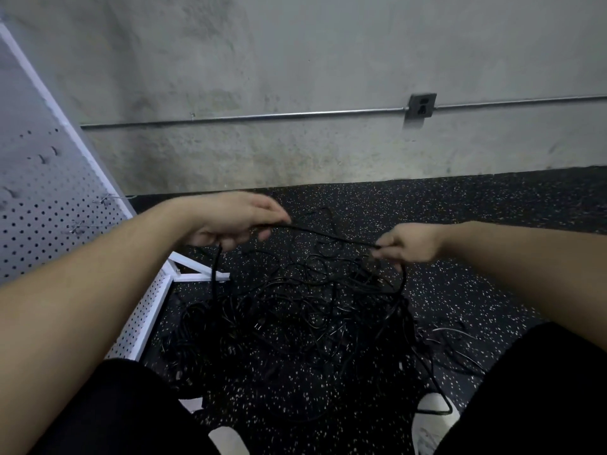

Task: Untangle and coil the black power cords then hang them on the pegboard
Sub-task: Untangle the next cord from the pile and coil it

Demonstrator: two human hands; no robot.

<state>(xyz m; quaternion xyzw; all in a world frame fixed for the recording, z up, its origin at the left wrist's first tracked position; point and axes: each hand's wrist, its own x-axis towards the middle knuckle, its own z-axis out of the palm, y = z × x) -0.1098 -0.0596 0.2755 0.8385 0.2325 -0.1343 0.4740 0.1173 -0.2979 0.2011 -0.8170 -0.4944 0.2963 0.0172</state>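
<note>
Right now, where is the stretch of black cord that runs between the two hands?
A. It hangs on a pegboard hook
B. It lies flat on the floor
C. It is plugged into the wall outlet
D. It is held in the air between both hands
D: the left hand and the right hand each hold the cord, which spans the air above the tangled pile.

You're facing a stained grey concrete wall with a metal conduit running along it into a grey outlet box. Floor's black rubber with white speckles, and the light's pretty dim.
</note>
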